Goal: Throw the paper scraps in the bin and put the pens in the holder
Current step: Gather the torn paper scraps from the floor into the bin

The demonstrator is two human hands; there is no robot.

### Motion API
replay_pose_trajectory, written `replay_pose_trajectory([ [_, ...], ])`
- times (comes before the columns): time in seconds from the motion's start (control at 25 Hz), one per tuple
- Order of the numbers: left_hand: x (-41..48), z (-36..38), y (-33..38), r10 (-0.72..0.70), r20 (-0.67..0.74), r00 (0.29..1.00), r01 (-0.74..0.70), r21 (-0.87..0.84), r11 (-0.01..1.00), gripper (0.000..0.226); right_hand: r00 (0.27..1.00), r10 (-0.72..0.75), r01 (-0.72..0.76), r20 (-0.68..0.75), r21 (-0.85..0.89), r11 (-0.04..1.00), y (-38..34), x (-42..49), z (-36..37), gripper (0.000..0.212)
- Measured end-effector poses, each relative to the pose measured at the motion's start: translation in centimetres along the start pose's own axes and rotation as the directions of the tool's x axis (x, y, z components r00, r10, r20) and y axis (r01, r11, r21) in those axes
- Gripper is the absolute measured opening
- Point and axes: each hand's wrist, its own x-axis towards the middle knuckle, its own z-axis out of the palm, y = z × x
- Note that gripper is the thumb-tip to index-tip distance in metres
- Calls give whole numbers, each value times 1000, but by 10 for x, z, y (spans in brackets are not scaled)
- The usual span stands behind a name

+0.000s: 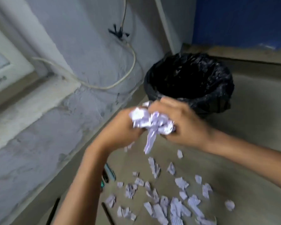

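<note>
Both hands clutch a crumpled bunch of white paper scraps [151,123] just in front of a bin lined with a black bag [221,95]. My left hand [118,130] grips the bunch from the left and my right hand [183,124] from the right, and one strip hangs down from it. Several more torn scraps [169,203] lie scattered on the floor below. A few pens [109,172] lie on the floor beside my left forearm, with two dark ones [106,211] nearer the bottom edge. No pen holder is in view.
A grey-white wall [71,78] runs along the left, with a loose pale cable [131,65] hanging down it. A window frame [10,65] sits at the far left. A blue wall [242,21] stands behind the bin. The floor [258,135] is brown.
</note>
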Motion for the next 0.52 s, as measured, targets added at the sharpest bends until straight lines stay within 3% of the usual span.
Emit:
replay_pose_trajectory([
  [0.08,53,-30,20,64,-54,996,-55,165,985,28,988,-2,-16,-152,-116,993,13,37,-41,21],
  [0.16,115,-26,28,50,-93,994,-21,292,956,7,963,84,-136,-255,-193,972,47,57,-64,22],
  [0.2,140,-13,31,20,-95,995,10,303,953,14,956,161,-220,-244,-238,946,69,61,-71,23],
  [0.28,175,20,23,-68,-34,997,75,312,947,26,920,385,-385,-70,-341,858,107,60,-77,33],
  [0.36,187,42,6,-122,38,992,106,292,951,43,821,553,-471,140,-381,795,122,54,-80,58],
  [0.44,190,46,-3,-170,95,981,147,209,967,70,812,548,-467,201,-341,816,123,51,-89,76],
  [0.52,186,36,0,-190,89,978,183,81,980,81,856,501,-452,127,-287,845,113,49,-100,74],
])
